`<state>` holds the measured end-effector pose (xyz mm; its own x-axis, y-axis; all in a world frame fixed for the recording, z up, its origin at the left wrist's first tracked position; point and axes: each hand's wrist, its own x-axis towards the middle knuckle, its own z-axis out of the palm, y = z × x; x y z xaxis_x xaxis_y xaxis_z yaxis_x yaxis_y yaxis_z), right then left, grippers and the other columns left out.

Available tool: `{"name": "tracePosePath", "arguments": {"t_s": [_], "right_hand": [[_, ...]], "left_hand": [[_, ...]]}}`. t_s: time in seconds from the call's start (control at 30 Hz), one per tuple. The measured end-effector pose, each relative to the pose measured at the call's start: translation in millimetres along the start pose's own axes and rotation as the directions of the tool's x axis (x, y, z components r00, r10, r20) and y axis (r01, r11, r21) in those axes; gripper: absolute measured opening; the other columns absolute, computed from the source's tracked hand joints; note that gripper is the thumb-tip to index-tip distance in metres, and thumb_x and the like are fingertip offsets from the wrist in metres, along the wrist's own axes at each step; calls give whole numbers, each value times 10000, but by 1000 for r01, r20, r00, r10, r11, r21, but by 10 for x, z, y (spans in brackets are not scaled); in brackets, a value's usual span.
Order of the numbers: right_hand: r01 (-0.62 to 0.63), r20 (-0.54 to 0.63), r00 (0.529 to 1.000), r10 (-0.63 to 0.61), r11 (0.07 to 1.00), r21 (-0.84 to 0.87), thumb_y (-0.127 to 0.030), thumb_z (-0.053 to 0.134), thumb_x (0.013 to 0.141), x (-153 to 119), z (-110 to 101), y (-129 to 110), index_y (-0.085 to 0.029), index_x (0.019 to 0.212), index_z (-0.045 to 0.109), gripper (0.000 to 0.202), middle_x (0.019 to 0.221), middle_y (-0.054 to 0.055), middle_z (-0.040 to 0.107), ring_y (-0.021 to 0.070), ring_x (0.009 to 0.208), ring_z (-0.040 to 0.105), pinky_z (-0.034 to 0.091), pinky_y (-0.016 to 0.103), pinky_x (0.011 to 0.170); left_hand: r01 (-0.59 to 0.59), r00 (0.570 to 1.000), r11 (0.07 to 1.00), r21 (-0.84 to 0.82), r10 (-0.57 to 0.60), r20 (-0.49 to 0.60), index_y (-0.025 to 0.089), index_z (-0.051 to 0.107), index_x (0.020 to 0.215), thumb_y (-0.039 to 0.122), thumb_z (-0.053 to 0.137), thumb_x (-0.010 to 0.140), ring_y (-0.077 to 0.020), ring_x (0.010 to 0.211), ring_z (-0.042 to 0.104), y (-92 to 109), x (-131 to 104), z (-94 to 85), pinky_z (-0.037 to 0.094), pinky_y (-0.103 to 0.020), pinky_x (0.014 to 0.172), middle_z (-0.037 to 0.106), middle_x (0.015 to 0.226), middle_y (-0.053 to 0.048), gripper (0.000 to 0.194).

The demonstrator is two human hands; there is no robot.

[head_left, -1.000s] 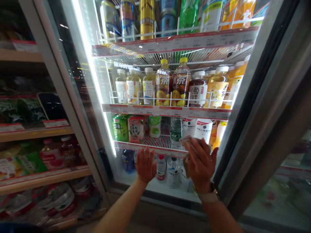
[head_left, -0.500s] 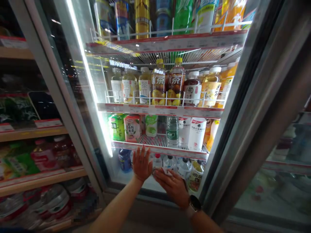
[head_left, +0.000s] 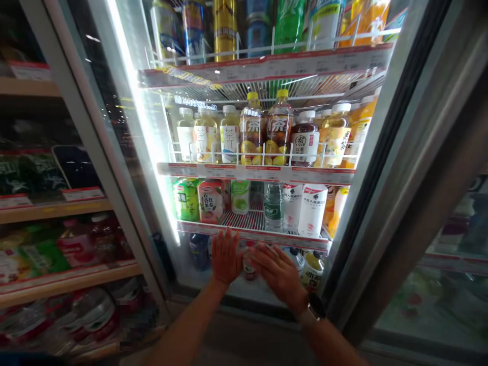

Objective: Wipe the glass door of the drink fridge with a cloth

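Observation:
My left hand point(head_left: 226, 256) is raised flat, palm forward, fingers stretched up against the glass door point(head_left: 190, 277) of a lit drinks cooler. It seems to touch the glass, with nothing in it. Beside it, my right hand point(head_left: 280, 272) lies slanted on the same glass, blurred by motion. A pale wipe or tissue point(head_left: 273, 249) shows only faintly at its fingers; most of it is hidden. My right wrist wears a watch point(head_left: 315, 306). Behind the glass, bottles such as a yellow one point(head_left: 313, 268) stand on the lowest level, partly covered by my hands.
Shelves behind the glass hold tea bottles point(head_left: 280, 129), a water bottle point(head_left: 273, 208), white bottles point(head_left: 312, 208) and cans point(head_left: 225, 30). A thick metal door frame point(head_left: 404, 168) slants along the right. Wooden shelves point(head_left: 57, 209) with packaged drinks stand at left.
My right hand has slid slightly right and up across the glass, and the white wipe shows less. My left hand stays flat at nearly the same spot. The view has shifted slightly.

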<state>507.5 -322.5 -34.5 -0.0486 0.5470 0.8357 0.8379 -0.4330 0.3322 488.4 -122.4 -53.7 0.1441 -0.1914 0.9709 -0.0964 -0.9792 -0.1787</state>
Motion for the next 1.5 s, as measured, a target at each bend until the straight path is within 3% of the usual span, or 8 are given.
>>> {"name": "tracePosePath", "arguments": {"t_s": [0.13,0.33,0.47,0.63,0.97,1.2,1.37,1.5], "right_hand": [[-248,-212,953,217,960,-131,-147,483,970,239,-237,239,-298,1311,580,386,1347,16,608,195,1352,464,254,460,1210],[-542,-511,743,432,837,-80,-119,465,939,399,-426,417,-227,1428,477,501,1493,114,443,340,1413,355,191,677,1154],[-465,-338,843,419,883,-66,-170,513,938,333,-241,189,-237,1484,392,564,1549,116,350,309,1427,340,310,550,1155],[-143,-61,988,141,989,-24,-34,422,931,-40,172,-223,-271,1380,526,518,1408,30,553,146,1353,457,338,340,1157],[79,182,979,-88,995,53,-122,431,984,-684,454,-418,-247,1353,540,404,1469,22,491,111,1296,509,441,285,1076],[114,106,988,-112,994,-6,-137,413,996,-423,282,-261,-269,1298,593,376,1425,-26,538,103,1327,474,368,281,1128],[-108,-61,993,101,986,-125,-110,460,971,-43,-25,-17,-295,1301,595,402,1377,-20,584,127,1395,393,143,366,1234],[-393,-354,880,317,904,-168,-127,488,955,181,-278,299,-288,1414,491,487,1452,41,510,224,1409,382,154,492,1226]], "left_hand": [[-2,1000,1000,3,2,2,152,245,1526,259,377,964,-262,1496,142,-6,-24,13,184,-451,1215,210,1599,-108,587],[13,1000,999,30,-13,8,165,218,1534,256,379,948,-265,1493,156,-3,-58,28,197,-469,1211,246,1590,-102,615],[18,1000,1000,10,-18,4,160,249,1526,262,379,955,-263,1495,152,5,-47,25,187,-459,1213,248,1589,-110,594],[10,1000,1000,1,-10,-9,158,276,1518,299,365,976,-255,1495,159,-17,-67,47,182,-448,1215,254,1588,-117,567],[30,999,1000,-4,-30,30,178,252,1526,269,442,943,-259,1483,202,-37,-105,47,168,-463,1219,313,1561,-125,620],[4,1000,1000,14,-4,2,170,210,1535,257,400,952,-262,1493,160,-24,-40,22,183,-462,1217,215,1597,-97,619],[-1,1000,1000,10,1,-2,167,220,1533,266,394,964,-260,1495,155,-13,-17,14,181,-453,1217,207,1602,-96,603],[4,1000,1000,-13,-4,-2,157,244,1526,258,386,967,-261,1496,147,-5,-21,13,166,-442,1221,201,1605,-94,586]]}}
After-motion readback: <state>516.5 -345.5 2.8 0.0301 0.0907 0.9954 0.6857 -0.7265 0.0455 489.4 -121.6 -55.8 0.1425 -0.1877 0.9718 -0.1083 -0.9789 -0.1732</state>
